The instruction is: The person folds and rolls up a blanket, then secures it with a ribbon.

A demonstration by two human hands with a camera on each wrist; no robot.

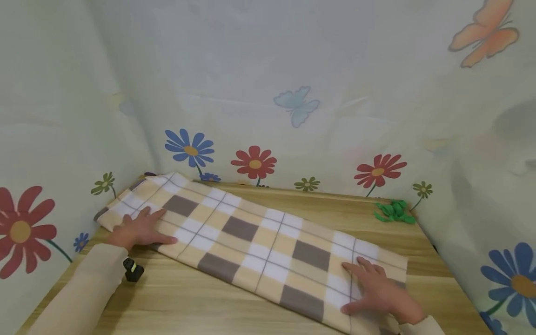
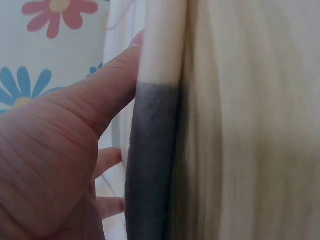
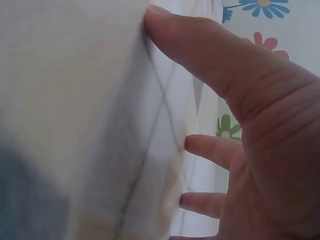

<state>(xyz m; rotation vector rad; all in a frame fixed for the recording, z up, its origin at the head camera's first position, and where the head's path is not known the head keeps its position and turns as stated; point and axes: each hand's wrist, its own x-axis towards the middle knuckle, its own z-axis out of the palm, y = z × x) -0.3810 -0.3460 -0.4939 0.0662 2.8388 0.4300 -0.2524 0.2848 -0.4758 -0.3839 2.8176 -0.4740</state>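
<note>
A checked cloth (image 1: 268, 246) in beige, white and brown lies folded into a long strip, slanting across the wooden table. On its left end rests my left hand (image 1: 140, 228), fingers spread and thumb pointing along the near edge. In the left wrist view, the thumb (image 2: 110, 85) touches the cloth beside its thick folded edge (image 2: 152, 155). My right hand (image 1: 377, 291) lies on the right end with its fingers spread. The right wrist view shows that thumb (image 3: 200, 45) and the fingertips touching the cloth's surface (image 3: 155, 125). Neither hand pinches the fabric.
A crumpled green item (image 1: 395, 211) sits at the table's back right corner. Light curtains (image 1: 251, 93) printed with flowers and butterflies stand behind and at both sides. Bare wood (image 1: 180, 298) shows in front of the cloth. A small black device (image 1: 133, 270) is at the left wrist.
</note>
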